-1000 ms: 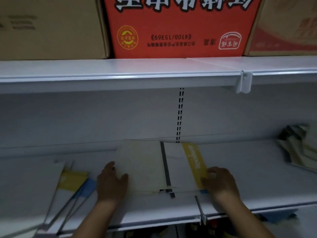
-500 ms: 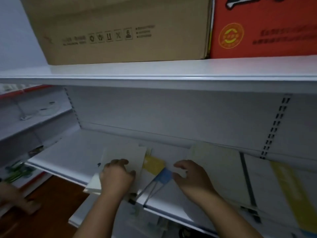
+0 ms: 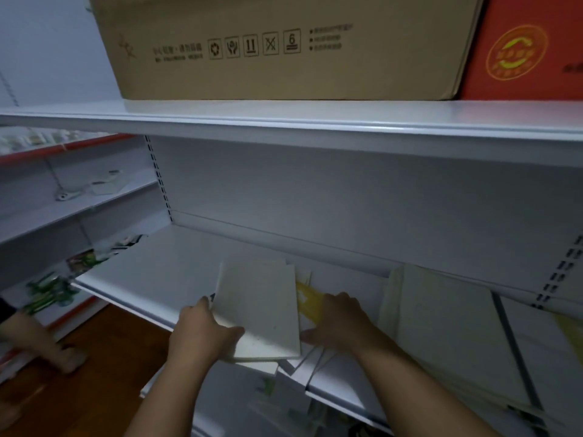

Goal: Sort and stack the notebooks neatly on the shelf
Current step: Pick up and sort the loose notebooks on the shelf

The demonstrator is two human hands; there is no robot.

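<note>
Along the front lip of the white metal shelf, my left hand grips the pale cream rectangular notebook at its near-left corner, thumb laid over the cover and fingers wrapped round the left edge. From that hand the notebook lies at one o'clock, its long axis running six to twelve, square to the shelf back.

My right hand rests fairly flat and loose on the skewed notebooks beneath, among them a yellow-covered one, with its thumb reaching to nine o'clock, just short of the cream notebook's near-right corner. It grips nothing that I can see.

At three o'clock from my right hand sits the tidier stack of pale notebooks, so the right hand is nearer the likely destination. Several loose covers overhang the shelf lip at six o'clock and could slip. Overhead, a brown cardboard box and a red carton sit on the upper shelf.
</note>
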